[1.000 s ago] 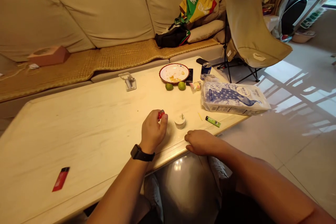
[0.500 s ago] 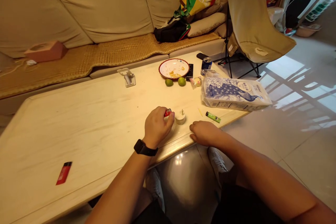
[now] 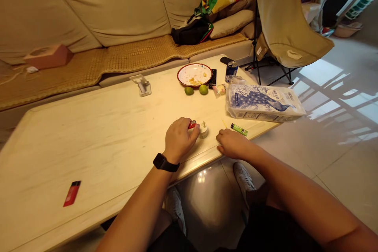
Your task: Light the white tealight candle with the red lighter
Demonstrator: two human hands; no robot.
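My left hand [image 3: 180, 136] pinching a red lighter [image 3: 192, 124] between thumb and fingers, its long axis nearly level, its end pointing right toward a small white candle [image 3: 203, 130] just beside it, my right hand [image 3: 232, 144] open, fingers resting on the marble table [image 3: 88, 145], near a green lighter [image 3: 239, 129]

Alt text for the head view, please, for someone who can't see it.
A left hand holds a red lighter beside a small white candle on a pale table; the right hand rests near the table's edge, close to a green lighter.
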